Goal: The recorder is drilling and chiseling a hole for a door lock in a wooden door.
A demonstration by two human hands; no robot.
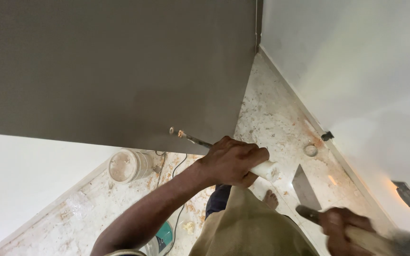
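Left hand (233, 161) gripping chisel (228, 154) against grey panel (115, 71), right hand (345, 225) clutching hammer (371, 239); chips littering floor (271, 118), notch barely started.

My left hand (233, 160) holds the chisel (200, 141) against the panel (115, 71) in front of me. My right hand (345, 225), lower right, grips the hammer (371, 239). Below on the floor (271, 118), a bucket (129, 166) sits left, a scraper (304, 185) right.

left hand (233, 161): fist grip, arm stretched forward | right hand (342, 225): closed grip, low, blurred
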